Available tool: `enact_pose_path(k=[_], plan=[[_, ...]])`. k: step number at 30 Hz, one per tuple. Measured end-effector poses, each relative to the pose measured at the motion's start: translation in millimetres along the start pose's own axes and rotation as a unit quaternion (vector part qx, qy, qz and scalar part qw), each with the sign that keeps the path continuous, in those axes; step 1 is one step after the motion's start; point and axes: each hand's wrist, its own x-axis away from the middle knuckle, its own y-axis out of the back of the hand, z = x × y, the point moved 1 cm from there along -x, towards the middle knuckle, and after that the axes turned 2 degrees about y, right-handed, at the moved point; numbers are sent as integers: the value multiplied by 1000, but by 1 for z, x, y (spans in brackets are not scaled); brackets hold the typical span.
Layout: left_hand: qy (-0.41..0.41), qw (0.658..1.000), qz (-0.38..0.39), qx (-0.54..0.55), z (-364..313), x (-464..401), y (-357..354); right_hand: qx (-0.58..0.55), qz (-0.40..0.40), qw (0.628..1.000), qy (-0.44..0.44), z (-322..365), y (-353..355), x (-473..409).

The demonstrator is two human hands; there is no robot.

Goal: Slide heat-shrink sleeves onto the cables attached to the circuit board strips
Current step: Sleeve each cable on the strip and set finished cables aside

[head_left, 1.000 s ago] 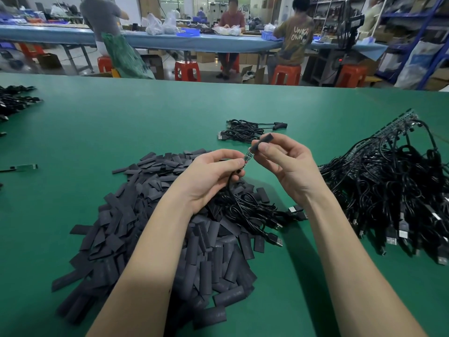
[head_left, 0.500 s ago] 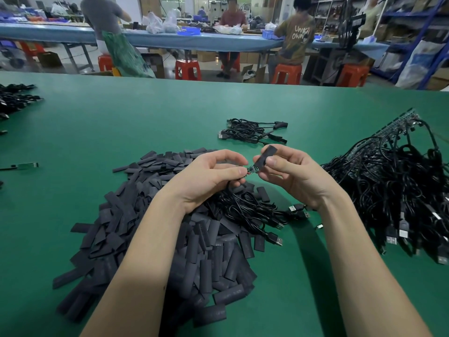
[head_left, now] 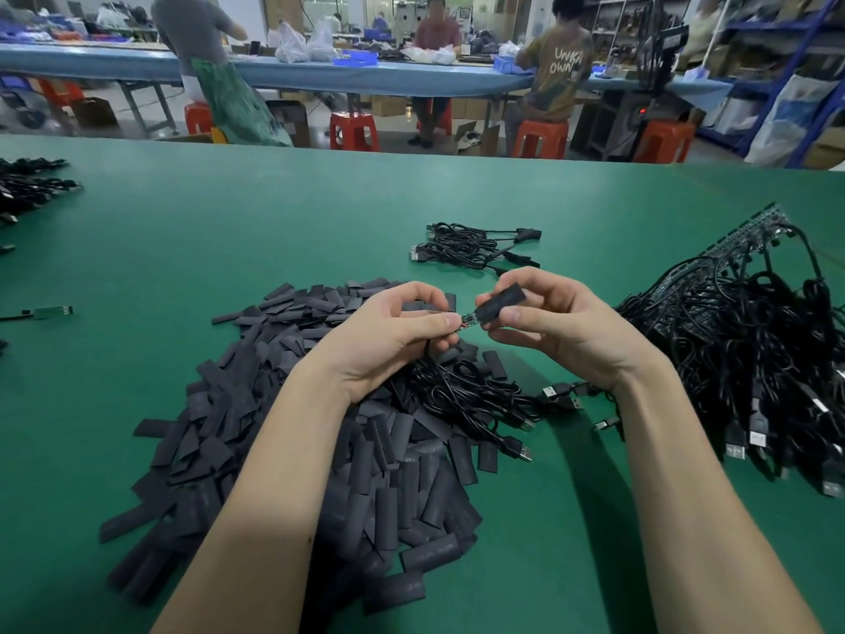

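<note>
The black heat-shrink sleeve (head_left: pixel 500 302) sat partly over the small circuit board (head_left: pixel 469 318), held above the pile of loose sleeves (head_left: pixel 283 432). Your right hand (head_left: pixel 555 331) pinched the sleeve; your left hand (head_left: pixel 388 340) pinched the board's cable end (head_left: pixel 450 323). Tangled black cables (head_left: pixel 750 359) lay to the right on the green table (head_left: pixel 228 231).

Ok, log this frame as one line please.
step: sleeve going onto board | left hand: pinches small circuit board | right hand: holds heat-shrink sleeve, mouth at board end | sleeve pile: under forearms | status: partly on
</note>
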Motion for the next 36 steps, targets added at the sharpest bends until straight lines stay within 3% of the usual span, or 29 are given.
enact_pose_path(k=[13,18,23,29,36], plan=[[-13,1000,-25,9,-1,0,-1,-32,-15,999,24,-14,-15,-12],[-132,970,-98,-179,2,-7,-6,-49,-121,991,28,-12,-12,-17],[-184,931,-135,-284,6,-7,-8,-94,-163,982,-14,-15,-8,-17],[-204,913,-150,-320,7,-7,-10,-90,-159,983,-31,-16,-6,-17],[-207,926,-129,-289,4,-5,-11,-74,-123,988,-47,-16,-9,-15]])
